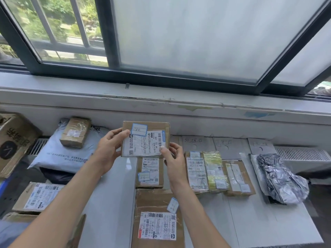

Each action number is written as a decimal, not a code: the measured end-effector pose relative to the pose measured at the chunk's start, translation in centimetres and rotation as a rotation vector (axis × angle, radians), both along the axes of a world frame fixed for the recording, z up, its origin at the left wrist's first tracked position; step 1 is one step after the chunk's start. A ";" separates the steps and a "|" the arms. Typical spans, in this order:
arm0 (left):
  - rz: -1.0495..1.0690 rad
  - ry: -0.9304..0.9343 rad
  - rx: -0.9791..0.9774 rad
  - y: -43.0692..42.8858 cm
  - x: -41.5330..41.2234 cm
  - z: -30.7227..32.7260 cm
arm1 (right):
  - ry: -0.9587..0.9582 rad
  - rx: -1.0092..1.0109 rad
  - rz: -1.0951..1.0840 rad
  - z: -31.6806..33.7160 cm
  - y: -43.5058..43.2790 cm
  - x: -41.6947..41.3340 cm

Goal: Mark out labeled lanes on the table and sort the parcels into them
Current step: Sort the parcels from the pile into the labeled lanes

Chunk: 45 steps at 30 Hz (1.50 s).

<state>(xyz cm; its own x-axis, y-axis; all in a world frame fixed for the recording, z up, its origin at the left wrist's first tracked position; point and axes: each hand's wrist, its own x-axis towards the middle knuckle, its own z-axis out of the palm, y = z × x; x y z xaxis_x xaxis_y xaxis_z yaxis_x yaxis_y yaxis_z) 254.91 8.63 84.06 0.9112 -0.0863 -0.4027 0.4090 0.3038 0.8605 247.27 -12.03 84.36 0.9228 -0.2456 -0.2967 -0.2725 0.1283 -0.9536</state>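
Beneath the window, lanes on the table (114, 176) carry sorted parcels. Left hand (107, 149) and right hand (172, 158) grip a small box (145, 138) by its edges, label up, likely for reading before placement.

Window (197, 36), sill (161, 98), perhaps a radiator (302, 154)

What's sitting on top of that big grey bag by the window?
A small brown box with tape across it lies on the grey bag. A dark thing pokes out beneath the bag, but the bag covers most of it.
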 end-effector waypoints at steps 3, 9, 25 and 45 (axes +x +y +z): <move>0.009 0.011 0.022 -0.8 0.1 -0.4 | 0.009 -0.007 -0.012 0.1 -0.7 0.0; -0.074 0.027 0.095 -2.9 -0.2 -0.5 | 0.031 -0.013 -0.030 -0.3 -2.8 -0.7; -0.251 0.057 0.173 -24.1 -4.9 -0.1 | 0.058 0.018 -0.201 -1.8 -21.9 -7.2; -0.192 0.157 0.381 -44.9 -10.0 -4.7 | 0.254 -0.118 -0.249 -8.2 -41.9 -10.4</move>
